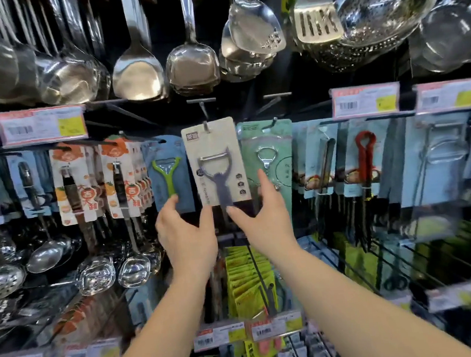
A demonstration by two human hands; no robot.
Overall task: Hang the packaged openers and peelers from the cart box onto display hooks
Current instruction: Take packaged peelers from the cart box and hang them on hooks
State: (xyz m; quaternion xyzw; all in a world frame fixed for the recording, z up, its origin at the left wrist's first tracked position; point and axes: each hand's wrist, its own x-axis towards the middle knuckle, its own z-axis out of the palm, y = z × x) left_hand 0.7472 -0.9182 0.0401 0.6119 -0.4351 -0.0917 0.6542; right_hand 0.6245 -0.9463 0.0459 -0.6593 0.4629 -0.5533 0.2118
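A steel peeler on a beige card [215, 163] hangs tilted from a display hook [204, 110] at the middle of the rack. My left hand [186, 235] and my right hand [264, 221] are raised just below it, fingers straight. The left thumb and the right thumb touch the card's bottom edge from either side; neither hand grips it. A green peeler on a blue card [167, 174] hangs to its left. A bottle opener on a green card [268, 160] hangs to its right, behind my right index finger. The cart box is out of view.
Steel ladles and turners [138, 72] and a strainer [384, 5] hang overhead. Orange-carded peelers [96, 180] hang left, a red-handled tool [366, 160] right. Price tags [42, 125] line the rails. Yellow-green packs [247, 280] fill hooks below my wrists.
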